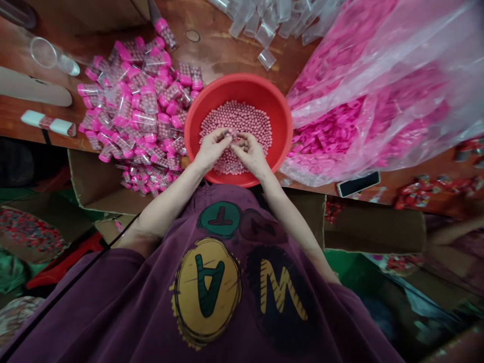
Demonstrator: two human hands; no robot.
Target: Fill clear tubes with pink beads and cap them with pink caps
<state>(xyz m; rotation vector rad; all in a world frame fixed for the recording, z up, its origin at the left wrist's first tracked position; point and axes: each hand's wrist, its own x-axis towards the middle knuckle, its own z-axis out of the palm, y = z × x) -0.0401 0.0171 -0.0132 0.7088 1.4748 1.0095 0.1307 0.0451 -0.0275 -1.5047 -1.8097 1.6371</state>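
Small round pink beads (pixel 238 115) lie in a red plastic bowl (pixel 238 80) in front of me. Both hands meet over these beads, fingertips almost touching. My left hand (pixel 212 148) is closed, its thumb and fingers pinched at a small pinkish thing that I cannot make out. Across from it, my right hand (pixel 251 154) curls its fingers around the same spot, and what lies inside them is hidden. Left of the bowl is a heap of clear little bottles (pixel 145 103) with pink caps, filled with beads.
A clear plastic bag (pixel 378 108) of bright pink plastic pieces spreads right of the bowl. Clear empty tubes (pixel 266 30) lie at the back. A phone (pixel 358 184) rests near the table's front edge. Open cardboard boxes (pixel 374 229) stand below. Another person's arm (pixel 456 232) shows at far right.
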